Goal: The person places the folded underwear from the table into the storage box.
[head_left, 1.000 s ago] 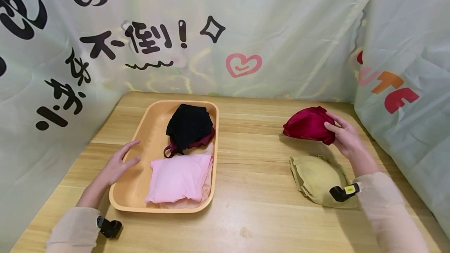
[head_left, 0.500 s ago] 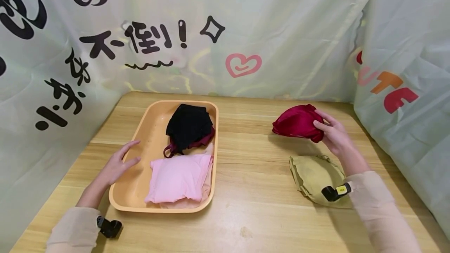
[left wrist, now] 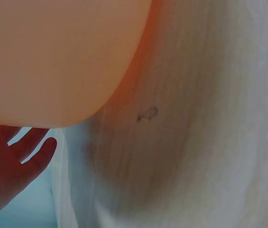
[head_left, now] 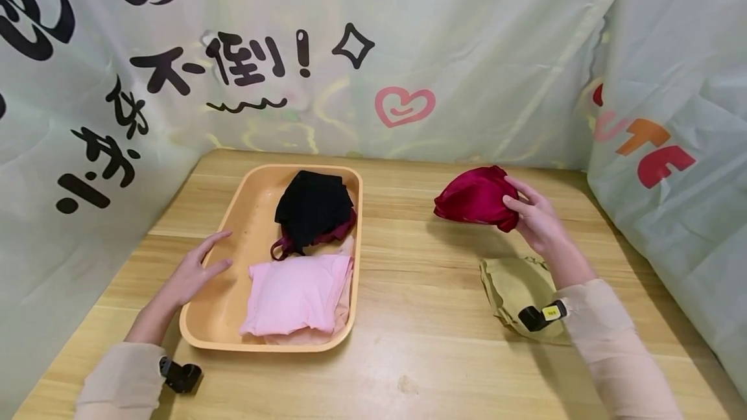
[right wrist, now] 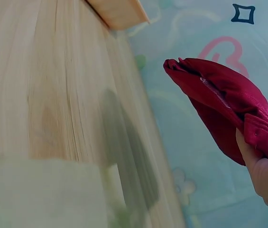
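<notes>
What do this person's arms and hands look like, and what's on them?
The left hand and right hand wear no gloves. The left sleeve and right sleeve are pale beige. A small black device sits at the left cuff; a similar black unit at the right has a yellow label.

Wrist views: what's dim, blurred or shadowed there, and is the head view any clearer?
Left wrist: dim, the left fingers dark against a brighter background; right wrist: green cloth blurred, shadow on the table; head: clearer, red cloth fairly sharp, soft glare on the table.
</notes>
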Motion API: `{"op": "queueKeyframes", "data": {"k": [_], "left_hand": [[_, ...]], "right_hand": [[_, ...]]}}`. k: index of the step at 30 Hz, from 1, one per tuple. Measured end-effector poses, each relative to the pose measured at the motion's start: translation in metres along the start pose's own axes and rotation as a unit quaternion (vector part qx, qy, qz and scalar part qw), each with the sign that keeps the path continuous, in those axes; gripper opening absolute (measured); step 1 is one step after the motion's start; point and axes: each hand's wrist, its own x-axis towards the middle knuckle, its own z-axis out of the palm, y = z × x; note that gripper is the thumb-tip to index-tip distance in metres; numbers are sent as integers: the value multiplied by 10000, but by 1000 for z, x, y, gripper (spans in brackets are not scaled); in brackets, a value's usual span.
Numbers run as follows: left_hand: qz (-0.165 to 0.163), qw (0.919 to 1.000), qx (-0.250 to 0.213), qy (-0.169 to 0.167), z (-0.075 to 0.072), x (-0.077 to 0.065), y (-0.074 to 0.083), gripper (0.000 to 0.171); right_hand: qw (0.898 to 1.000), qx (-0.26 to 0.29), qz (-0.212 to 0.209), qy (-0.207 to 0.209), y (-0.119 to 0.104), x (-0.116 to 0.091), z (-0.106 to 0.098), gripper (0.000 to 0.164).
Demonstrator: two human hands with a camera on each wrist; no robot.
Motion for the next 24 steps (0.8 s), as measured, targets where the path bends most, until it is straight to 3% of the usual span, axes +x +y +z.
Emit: {"op": "queueKeyframes", "data": {"k": [8, 16, 24], "left_hand": [[47, 10000, -39, 6, 0, 0, 0, 58], [4, 10000, -9, -14, -1, 0, 1, 58], [3, 10000, 34, 12, 0, 0, 1, 58]], "right_hand": [[9998, 185, -39, -56, 5, 5, 17, 40], [9998, 197, -13, -46, 10, 9, 30, 58], [9999, 133, 95, -48, 18, 15, 41, 64]]}}
